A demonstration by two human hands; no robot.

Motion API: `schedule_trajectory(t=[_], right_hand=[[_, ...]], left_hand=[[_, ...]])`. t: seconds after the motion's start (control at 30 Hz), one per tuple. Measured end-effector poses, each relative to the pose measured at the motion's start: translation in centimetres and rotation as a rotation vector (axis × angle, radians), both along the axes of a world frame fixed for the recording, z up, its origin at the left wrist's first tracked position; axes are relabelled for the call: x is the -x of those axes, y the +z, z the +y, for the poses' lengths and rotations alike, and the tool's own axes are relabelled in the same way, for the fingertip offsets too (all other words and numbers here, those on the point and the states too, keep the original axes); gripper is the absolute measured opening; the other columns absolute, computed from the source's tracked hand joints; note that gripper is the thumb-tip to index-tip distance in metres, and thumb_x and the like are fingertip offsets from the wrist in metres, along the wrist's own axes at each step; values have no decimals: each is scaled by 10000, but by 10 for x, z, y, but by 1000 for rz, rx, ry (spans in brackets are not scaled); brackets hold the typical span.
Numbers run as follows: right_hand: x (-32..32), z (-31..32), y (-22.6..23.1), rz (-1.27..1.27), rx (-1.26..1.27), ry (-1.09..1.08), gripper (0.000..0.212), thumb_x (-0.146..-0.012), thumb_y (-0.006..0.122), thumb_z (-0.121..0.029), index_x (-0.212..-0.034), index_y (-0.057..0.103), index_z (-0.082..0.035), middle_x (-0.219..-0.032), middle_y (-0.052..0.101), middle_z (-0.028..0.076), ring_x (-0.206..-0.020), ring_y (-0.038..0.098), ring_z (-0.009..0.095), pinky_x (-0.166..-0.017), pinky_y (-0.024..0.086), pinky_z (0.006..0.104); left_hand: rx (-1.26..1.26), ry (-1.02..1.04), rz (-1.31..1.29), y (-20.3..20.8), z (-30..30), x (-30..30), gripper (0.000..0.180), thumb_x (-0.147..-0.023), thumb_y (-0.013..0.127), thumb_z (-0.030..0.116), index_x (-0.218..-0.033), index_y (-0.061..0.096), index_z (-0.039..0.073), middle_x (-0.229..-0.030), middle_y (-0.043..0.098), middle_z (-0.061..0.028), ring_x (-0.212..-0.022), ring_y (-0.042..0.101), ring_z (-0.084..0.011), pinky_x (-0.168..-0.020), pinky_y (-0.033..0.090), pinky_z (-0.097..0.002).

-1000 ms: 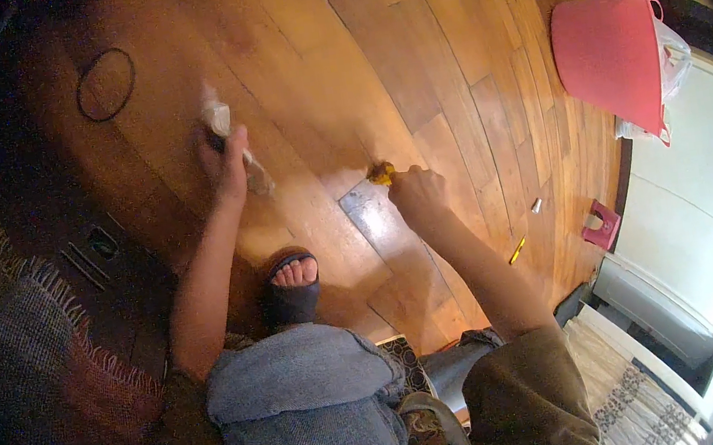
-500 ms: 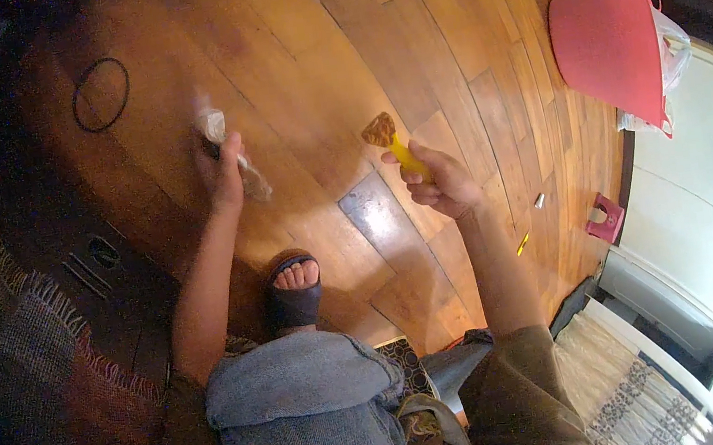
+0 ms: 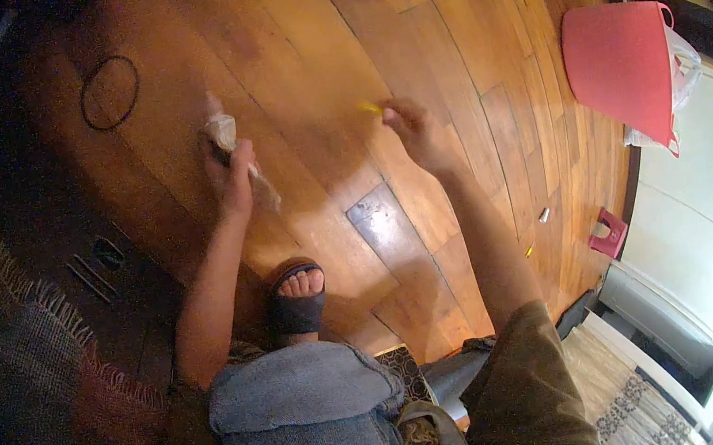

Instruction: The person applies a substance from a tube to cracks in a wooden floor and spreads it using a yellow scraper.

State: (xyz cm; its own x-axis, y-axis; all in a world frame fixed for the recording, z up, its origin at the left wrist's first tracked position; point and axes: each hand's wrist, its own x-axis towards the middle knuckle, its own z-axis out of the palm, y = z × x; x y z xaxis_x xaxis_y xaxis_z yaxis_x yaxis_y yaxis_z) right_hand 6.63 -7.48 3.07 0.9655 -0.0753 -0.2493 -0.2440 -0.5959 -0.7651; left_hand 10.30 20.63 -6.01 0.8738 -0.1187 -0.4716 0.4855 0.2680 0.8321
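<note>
The left hand (image 3: 233, 177) grips a whitish bundle (image 3: 223, 132) over the wooden floor (image 3: 299, 43); the right hand (image 3: 418, 132), well apart, grasps a blurred yellow tool (image 3: 370, 107), also over the floor.

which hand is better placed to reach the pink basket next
Probably the right hand: it is nearer the pink basket, while the left hand is farther away, holding a whitish bundle. Both are occupied, though; the right grips a yellow object.

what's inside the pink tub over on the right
Pale, see-through plastic, probably a bag, shows at the rim of the pink tub. The tub's side covers the rest of the inside, so anything deeper can't be seen.
</note>
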Motion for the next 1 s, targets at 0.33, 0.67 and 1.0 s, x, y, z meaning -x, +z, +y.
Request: schedule_trajectory(t=[0.33,0.67,1.0], right_hand=[[-67,-1,-10,-83,681,402,215,-826,487,-236,-1003,589,-166,-1097,496,112,-1096,394,299,-808,348,451],[-97,-7,-30,-177,455,340,194,-730,621,-195,-914,602,-136,-990,576,41,-932,488,288,-778,401,409],[-108,-3,-35,-327,393,391,202,-721,634,-180,-909,592,-119,-901,595,79,-888,505,316,-805,411,387]], left_hand=[[-97,41,-5,-36,15,8,610,-723,567,213,-1232,294,17,-1081,406,-96,-930,419,-177,-807,375,-305],[51,3,137,-9,9,6,600,-720,588,209,-1219,306,34,-1086,407,-89,-827,449,-141,-704,415,-276],[-100,66,-120,-39,19,10,281,-783,553,320,-922,417,118,-634,383,24,-543,391,-87,-499,364,-246]])
